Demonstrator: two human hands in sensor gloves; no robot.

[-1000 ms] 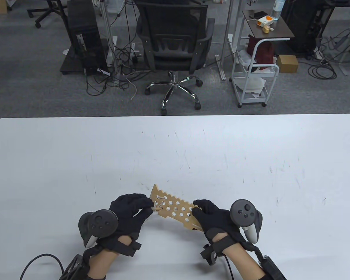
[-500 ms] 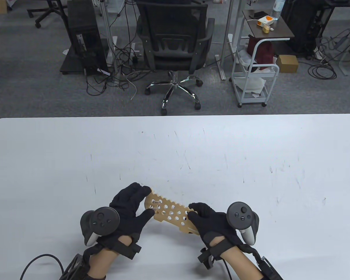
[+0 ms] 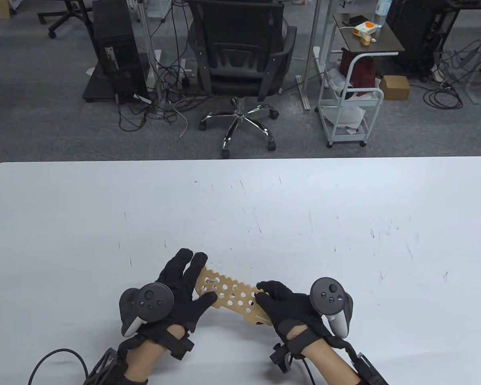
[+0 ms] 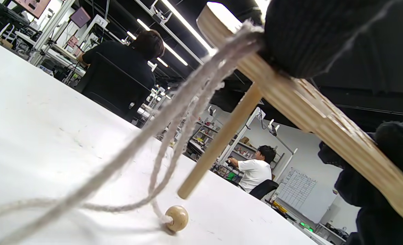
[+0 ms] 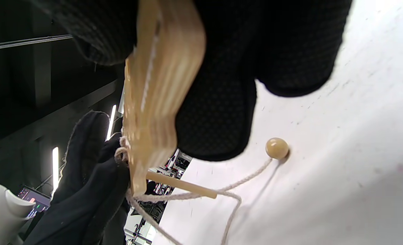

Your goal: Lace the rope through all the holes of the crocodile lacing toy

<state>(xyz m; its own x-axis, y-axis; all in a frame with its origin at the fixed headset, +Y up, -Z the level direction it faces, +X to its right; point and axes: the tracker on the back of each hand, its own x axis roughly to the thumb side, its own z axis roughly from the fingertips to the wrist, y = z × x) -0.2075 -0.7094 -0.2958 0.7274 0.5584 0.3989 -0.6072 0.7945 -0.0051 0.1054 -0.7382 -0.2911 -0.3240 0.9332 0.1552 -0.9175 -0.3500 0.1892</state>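
The wooden crocodile board with its rows of holes hangs above the table between both hands. My left hand holds its left end, thumb on top and straight fingers spread behind it. My right hand grips the right end. In the left wrist view the grey rope hangs from the board in loops down to the table. A wooden needle pokes down through a hole. The rope's bead lies on the table, and the bead and needle also show in the right wrist view.
The white table stretches far beyond the hands. An office chair and a white cart stand on the floor past its far edge. A black cable lies by my left forearm.
My left hand has let go of the needle at the hole, straightened its fingers and slid them behind the board's left end. The board and right hand moved slightly left and toward me.
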